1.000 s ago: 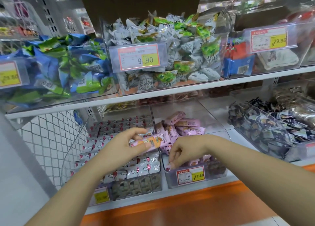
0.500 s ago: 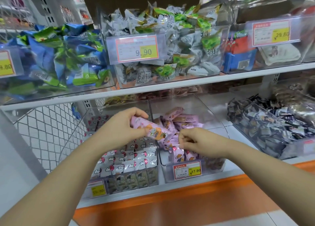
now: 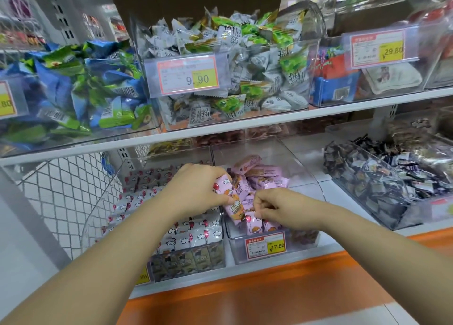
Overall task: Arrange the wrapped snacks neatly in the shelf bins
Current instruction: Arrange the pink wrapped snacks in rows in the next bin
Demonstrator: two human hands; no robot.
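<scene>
Pink wrapped snacks (image 3: 263,177) lie piled in a clear bin (image 3: 304,175) on the lower shelf, behind a 17.80 price tag (image 3: 266,245). My left hand (image 3: 196,189) grips one long pink snack bar (image 3: 232,203) and holds it slanting down over the bin's left edge. My right hand (image 3: 274,205) hovers over the front of the same bin, fingertips pinched on a small pink snack (image 3: 252,224) standing at the bin's front wall. To the left sits a bin of white snacks with red hearts (image 3: 193,234) in neat rows.
The upper shelf (image 3: 245,126) carries bins of blue-green packs (image 3: 81,94), grey-green packs (image 3: 232,74) with a 9.90 tag, and red-blue packs (image 3: 338,79). A bin of dark wrapped sweets (image 3: 382,180) stands to the right. A white wire mesh panel (image 3: 61,197) is at left; orange shelf edge (image 3: 245,300) below.
My left hand carried the pink snack bar right and down to the pink bin. My right hand stayed over the bin's front, fingers working among the pink snacks. The view moved closer.
</scene>
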